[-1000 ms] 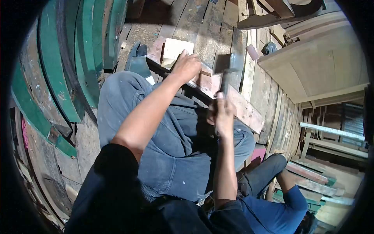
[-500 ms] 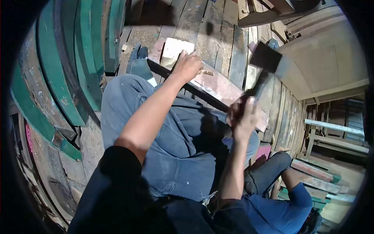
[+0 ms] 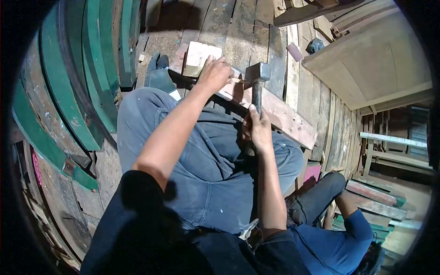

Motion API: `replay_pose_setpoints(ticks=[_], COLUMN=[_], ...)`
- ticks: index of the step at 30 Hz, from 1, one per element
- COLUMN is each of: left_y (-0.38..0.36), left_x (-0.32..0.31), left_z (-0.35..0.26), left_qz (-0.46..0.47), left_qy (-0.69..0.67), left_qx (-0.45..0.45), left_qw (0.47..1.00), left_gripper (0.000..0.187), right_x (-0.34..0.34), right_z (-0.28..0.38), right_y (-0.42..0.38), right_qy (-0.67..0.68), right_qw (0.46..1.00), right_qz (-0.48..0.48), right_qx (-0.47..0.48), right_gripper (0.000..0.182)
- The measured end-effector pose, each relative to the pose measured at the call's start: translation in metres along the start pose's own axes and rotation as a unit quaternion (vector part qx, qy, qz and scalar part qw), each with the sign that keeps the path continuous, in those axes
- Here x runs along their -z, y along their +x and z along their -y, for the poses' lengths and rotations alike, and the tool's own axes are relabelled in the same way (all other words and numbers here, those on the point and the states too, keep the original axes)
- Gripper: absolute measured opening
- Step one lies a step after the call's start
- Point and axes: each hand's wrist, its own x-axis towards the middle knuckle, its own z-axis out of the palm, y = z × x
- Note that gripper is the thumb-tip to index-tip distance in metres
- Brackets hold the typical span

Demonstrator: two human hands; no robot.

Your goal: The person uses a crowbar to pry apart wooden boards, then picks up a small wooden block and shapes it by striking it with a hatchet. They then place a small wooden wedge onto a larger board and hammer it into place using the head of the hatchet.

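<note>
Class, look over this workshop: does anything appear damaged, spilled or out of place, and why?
The green boards on the person's left look chipped and scuffed. Sawdust-like debris litters the floorboards near the pale block by the left hand, which looks untidy. Nothing seems clearly wrong with the hammer in the right hand.

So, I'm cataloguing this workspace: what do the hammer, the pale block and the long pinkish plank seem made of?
Hammer: likely bare steel, from the head's dull grey sheen; handle material unclear. Pale block: probably unfinished wood, being matt and cream-coloured. Long pinkish plank: apparently wood, its blotchy colour suggesting worn paint or stain.
</note>
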Motion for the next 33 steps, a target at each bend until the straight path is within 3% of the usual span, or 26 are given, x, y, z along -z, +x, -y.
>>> replay_pose_setpoints(ticks=[2, 8, 10, 14, 18, 21, 22, 24, 26, 29, 30, 33], left_y=[-0.001, -0.003, 0.000, 0.000, 0.001, 0.009, 0.012, 0.019, 0.024, 0.027, 0.028, 0.027], left_x=[-0.001, 0.001, 0.000, 0.001, 0.022, 0.026, 0.029, 0.044, 0.051, 0.053, 0.052, 0.053], left_z=[-0.001, 0.001, 0.004, 0.012, 0.010, 0.014, 0.017, 0.018, 0.027, 0.027, 0.027, 0.021], left_qz=[-0.001, -0.024, -0.026, -0.053, -0.001, -0.105, -0.150, -0.266, -0.331, -0.353, -0.356, -0.324], left_qy=[0.005, 0.008, 0.013, -0.012, 0.010, -0.026, -0.040, -0.074, -0.119, -0.152, -0.174, -0.162], left_qx=[-0.004, -0.009, -0.011, -0.022, 0.010, 0.031, 0.037, 0.063, 0.064, 0.073, 0.074, 0.025], left_qw=[1.000, 1.000, 1.000, 0.998, 1.000, 0.994, 0.987, 0.959, 0.934, 0.920, 0.915, 0.932], left_gripper=[0.010, 0.011, 0.014, 0.024, 0.036, 0.027, 0.025, 0.020, 0.020, 0.018, 0.017, 0.017], right_x=[-0.001, -0.006, -0.004, 0.005, -0.003, -0.006, -0.010, -0.018, -0.022, -0.028, -0.024, -0.027], right_z=[0.011, 0.015, 0.033, 0.090, 0.141, 0.127, 0.107, 0.067, 0.014, -0.011, -0.014, -0.009], right_y=[-0.006, -0.012, -0.020, -0.043, -0.059, -0.050, -0.046, -0.030, -0.015, -0.006, -0.006, -0.006], right_qy=[0.026, 0.038, 0.033, 0.088, 0.119, 0.113, 0.073, 0.060, -0.007, -0.050, -0.007, 0.005], right_qw=[0.999, 0.997, 0.992, 0.962, 0.929, 0.940, 0.960, 0.979, 0.999, 0.996, 0.998, 0.997], right_qz=[0.000, -0.039, -0.081, -0.068, -0.035, -0.004, -0.079, -0.023, 0.005, 0.020, 0.038, 0.013], right_qx=[-0.021, 0.045, 0.090, 0.250, 0.348, 0.323, 0.258, 0.194, 0.033, 0.066, 0.043, 0.074], right_gripper=[0.027, 0.026, 0.025, 0.029, 0.036, 0.032, 0.030, 0.024, 0.027, 0.024, 0.024, 0.023])
